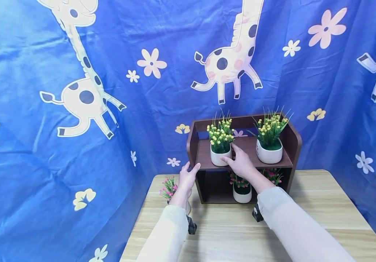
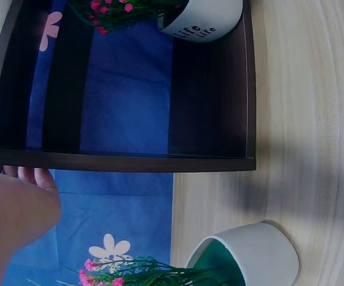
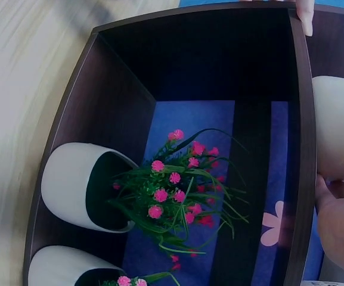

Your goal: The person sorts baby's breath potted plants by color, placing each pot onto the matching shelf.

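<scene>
A dark brown two-tier shelf (image 1: 246, 146) stands on the table. My left hand (image 1: 186, 179) grips its left side panel, thumb at the front edge and fingers behind, as the left wrist view shows (image 2: 22, 202). On the upper tier, at the left, sits a white pot of yellow flowers (image 1: 220, 158). My right hand (image 1: 242, 165) holds this pot from its right side, thumb across the front. In the right wrist view the pot (image 3: 338, 128) is partly cut off by the frame edge. A second white pot with yellow flowers (image 1: 269, 153) stands at the upper tier's right end.
Two white pots with pink flowers are on the lower tier, one near the middle (image 1: 242, 194), the other (image 1: 273, 176) mostly hidden by my right arm. Another pink-flowered pot (image 2: 267, 256) stands on the wooden table (image 1: 220, 236) left of the shelf. A blue giraffe-print curtain (image 1: 161, 120) hangs behind.
</scene>
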`<state>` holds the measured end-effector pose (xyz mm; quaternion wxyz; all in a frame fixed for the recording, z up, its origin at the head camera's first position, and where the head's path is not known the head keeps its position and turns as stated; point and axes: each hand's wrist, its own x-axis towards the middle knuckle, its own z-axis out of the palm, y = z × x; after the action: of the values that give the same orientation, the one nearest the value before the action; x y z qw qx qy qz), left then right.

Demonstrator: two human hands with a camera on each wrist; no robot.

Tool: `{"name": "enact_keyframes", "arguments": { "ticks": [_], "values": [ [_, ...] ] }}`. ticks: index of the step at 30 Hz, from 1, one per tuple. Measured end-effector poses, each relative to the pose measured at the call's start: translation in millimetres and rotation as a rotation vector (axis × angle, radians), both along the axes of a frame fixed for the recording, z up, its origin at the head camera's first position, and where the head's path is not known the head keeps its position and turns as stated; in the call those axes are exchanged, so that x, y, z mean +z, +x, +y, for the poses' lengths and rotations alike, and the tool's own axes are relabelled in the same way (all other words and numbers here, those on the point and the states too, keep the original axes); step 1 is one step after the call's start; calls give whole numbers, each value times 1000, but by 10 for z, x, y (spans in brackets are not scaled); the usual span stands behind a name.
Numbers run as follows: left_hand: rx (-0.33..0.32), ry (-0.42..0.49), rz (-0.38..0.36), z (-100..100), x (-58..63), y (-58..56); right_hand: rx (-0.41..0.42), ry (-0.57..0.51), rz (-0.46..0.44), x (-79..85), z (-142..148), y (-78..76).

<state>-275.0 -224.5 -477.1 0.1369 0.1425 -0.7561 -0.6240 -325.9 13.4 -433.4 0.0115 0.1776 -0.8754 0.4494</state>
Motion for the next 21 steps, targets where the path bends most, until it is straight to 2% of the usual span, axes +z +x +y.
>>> {"name": "enact_keyframes", "arguments": {
  "ticks": [7,21],
  "values": [
    [3,4,10,-4,12,-11,6,-2,0,36,-14,-27],
    [3,21,21,12,-5,7,-25,19,16,-40,-43,-76]
  ]
}}
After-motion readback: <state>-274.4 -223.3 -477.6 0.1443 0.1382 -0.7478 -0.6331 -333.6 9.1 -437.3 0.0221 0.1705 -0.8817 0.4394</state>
